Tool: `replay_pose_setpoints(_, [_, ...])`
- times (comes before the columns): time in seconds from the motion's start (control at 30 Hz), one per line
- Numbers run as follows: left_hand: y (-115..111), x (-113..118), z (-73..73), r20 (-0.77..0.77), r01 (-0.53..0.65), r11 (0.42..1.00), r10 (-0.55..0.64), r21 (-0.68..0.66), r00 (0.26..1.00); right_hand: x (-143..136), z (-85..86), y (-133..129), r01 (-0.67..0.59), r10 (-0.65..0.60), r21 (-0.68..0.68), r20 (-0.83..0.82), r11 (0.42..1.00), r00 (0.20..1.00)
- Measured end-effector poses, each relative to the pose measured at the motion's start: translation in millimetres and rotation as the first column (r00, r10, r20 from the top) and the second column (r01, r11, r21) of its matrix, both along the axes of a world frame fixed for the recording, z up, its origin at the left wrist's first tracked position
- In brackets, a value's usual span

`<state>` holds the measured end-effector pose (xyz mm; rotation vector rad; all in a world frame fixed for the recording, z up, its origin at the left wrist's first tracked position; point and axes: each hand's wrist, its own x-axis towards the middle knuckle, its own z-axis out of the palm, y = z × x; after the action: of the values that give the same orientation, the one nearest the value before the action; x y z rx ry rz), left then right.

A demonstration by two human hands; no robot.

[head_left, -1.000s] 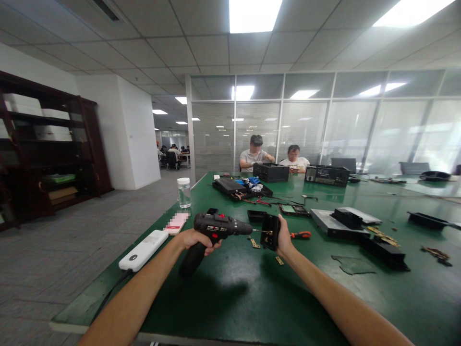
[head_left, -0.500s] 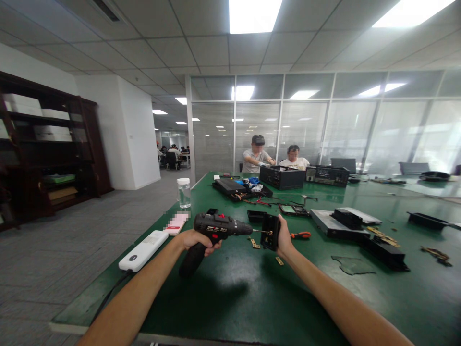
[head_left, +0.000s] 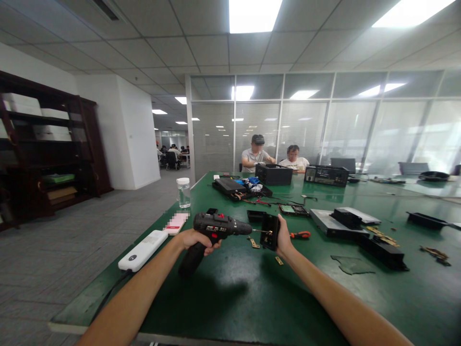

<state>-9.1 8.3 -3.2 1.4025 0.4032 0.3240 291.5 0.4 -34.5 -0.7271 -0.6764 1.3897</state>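
My left hand (head_left: 200, 240) is closed around the handle of a black cordless drill (head_left: 212, 226), which lies level and points right. Its thin bit reaches into the open side of a small black plastic housing (head_left: 269, 231) with brass-coloured parts inside. Gripped from its right side, the housing stands upright in my right hand (head_left: 284, 238); some of those fingers are hidden behind it. Below the drill's chuck, brass strips (head_left: 254, 243) lie on the green table (head_left: 230, 298). An orange-and-black screwdriver (head_left: 301, 235) rests just beyond my right hand.
A white power strip (head_left: 143, 251), a pink phone (head_left: 177, 223) and a clear jar (head_left: 183, 193) line the left edge. On the right are a silver metal case (head_left: 333, 224), black plastic parts (head_left: 385, 252) and a glass-like sheet (head_left: 353, 265). Two people sit behind a black computer case (head_left: 274, 174).
At the far side, the black computer case has shifted left and turned, with a co-worker's arms at it. My hands, the drill and the housing look almost unmoved.
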Motion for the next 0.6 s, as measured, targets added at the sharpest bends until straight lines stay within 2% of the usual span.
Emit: replay_pose_setpoints(0.6, [-1.6, 0.4, 0.0, 0.005, -0.007, 1.0, 0.007, 0.004, 1.0, -0.3, 0.3, -0.2, 0.014, -0.014, -0.003, -0.004, 1.0, 1.0])
